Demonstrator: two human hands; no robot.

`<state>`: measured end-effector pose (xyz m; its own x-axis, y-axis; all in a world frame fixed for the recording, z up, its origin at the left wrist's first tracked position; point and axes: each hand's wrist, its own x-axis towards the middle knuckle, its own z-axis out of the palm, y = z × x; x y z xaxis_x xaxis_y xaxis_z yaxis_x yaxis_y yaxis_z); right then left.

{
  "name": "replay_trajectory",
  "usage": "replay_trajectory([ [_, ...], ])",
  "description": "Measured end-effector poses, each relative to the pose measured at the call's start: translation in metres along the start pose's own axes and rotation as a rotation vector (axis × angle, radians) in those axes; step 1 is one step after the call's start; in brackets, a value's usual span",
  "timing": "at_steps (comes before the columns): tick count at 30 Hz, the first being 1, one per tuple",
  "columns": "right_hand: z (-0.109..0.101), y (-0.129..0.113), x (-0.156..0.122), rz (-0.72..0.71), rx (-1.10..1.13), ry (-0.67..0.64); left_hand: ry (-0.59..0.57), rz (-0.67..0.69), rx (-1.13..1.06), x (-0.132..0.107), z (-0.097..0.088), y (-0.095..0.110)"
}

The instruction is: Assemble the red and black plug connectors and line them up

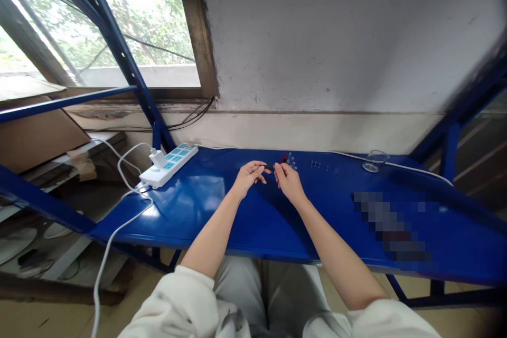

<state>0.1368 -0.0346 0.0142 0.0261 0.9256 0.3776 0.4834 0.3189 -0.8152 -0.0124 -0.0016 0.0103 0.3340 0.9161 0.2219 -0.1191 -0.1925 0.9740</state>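
Above the back half of the blue table [261, 222], both hands meet at a thin black pen-like rod [269, 167]. My left hand [247, 175] is closed in a pinch on its left part, with the other fingers loosely curled. At the rod's right end my right hand [289, 182] is closed, thumb against fingers; whether it also grips a separate small piece is hidden. Just behind the right hand are a small red piece [284, 158] and several clear little tubes [290, 158]. Further right lie several tiny clear pieces [316, 163].
A white power strip [170, 165] with a plugged-in charger [158, 158] is at the left, its white cable [109, 253] hanging over the edge. A clear glass cup [372, 165] stands at the back right. A blurred-out patch [390, 227] covers something on the right.
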Motion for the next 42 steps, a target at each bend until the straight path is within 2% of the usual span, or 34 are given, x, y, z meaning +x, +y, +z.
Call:
replay_trajectory([
  [8, -0.001, 0.000, -0.001, -0.101, -0.145, 0.040, 0.005, -0.004, -0.001, -0.001, 0.003, 0.001],
  [22, 0.003, 0.000, -0.002, -0.100, -0.276, -0.017, 0.085, 0.053, 0.115, 0.004, 0.005, -0.012],
  [42, 0.003, 0.002, -0.002, -0.249, -0.103, -0.054, 0.279, 0.040, 0.051, 0.000, 0.006, -0.006],
])
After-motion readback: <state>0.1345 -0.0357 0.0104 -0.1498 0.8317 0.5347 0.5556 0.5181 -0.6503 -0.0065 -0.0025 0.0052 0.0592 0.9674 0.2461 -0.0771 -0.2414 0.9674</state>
